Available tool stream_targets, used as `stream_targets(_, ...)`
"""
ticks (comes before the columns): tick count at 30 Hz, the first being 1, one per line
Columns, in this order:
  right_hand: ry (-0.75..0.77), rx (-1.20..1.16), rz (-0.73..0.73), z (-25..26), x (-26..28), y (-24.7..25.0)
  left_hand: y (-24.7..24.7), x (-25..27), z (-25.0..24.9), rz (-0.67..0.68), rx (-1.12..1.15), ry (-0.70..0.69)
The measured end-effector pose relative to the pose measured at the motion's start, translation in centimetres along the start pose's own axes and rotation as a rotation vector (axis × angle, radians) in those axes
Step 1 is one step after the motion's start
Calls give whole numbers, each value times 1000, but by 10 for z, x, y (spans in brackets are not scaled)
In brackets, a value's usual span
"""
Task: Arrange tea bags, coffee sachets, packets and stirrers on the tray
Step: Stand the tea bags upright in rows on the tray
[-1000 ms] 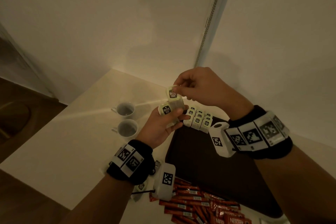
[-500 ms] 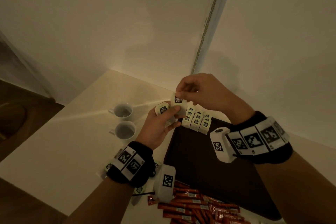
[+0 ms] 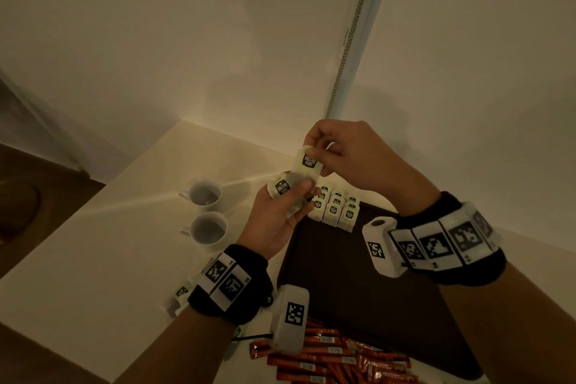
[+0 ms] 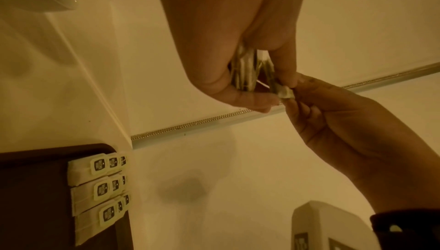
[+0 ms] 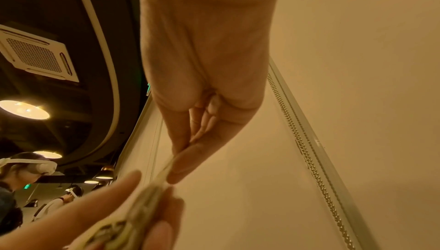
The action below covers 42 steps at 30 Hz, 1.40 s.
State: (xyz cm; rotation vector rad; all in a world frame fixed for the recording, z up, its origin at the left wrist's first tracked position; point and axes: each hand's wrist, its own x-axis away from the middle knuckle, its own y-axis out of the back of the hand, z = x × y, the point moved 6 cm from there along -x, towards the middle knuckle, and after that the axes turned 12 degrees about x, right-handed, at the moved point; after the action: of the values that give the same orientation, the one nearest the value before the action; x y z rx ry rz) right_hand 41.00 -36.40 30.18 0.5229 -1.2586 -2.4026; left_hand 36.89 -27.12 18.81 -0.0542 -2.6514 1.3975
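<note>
Head view: right hand [image 3: 352, 156] pinches 1 tea bag [image 3: 307, 165] from the stack [image 3: 285, 193] gripped in left hand [image 3: 274, 221]. Peel singly; lay beside rows [image 3: 335, 209] at tray [image 3: 358, 290] far corner.

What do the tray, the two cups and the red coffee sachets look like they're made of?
Tray: dark brown with a matte finish and rounded corners; wood, plastic or leatherette, the dim light leaves it open.
Cups: white and smooth with a soft sheen and small handles, likely glazed ceramic.
Coffee sachets: thin red sticks with crinkled glints, probably foil or plastic film.
</note>
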Motion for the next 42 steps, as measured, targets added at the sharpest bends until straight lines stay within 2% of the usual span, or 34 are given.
stream_targets(4, 14, 25, -51, -3, -3, 5, 4, -3, 1, -40, 24, -38)
stream_targets(11, -17, 20, -49, -18, -4, 0, 10, -5, 5, -61, -37, -41)
stream_targets(13, -51, -48, -47, -27, -3, -2, 19, -6, 5, -100, -62, -49)
stream_targets(15, -89, -83, -27, -43, -2, -9, 37, -9, 2, -199, -23, -60)
stream_targets(18, -160, -19, 90, -83, -1, -38, 61, -13, -7, -322, 62, -56)
stream_targets(22, -323, 58, 266, -142, 6, -99, 69, -18, -19, -309, 46, -30)
stream_targets(26, -375, 121, 409, -178, 10, -152, 70, -19, -23, -302, -30, -13)
stream_targets(30, -438, 158, 308, -205, 1, -169, 76, -19, -22, -330, -148, 18)
stream_targets(34, -471, 145, 204, -222, -6, -170, 80, -21, -18, -354, -163, 46)
stream_targets(42, -516, 149, 179, -239, -16, -179, 83, -28, -9, -326, -167, 54)
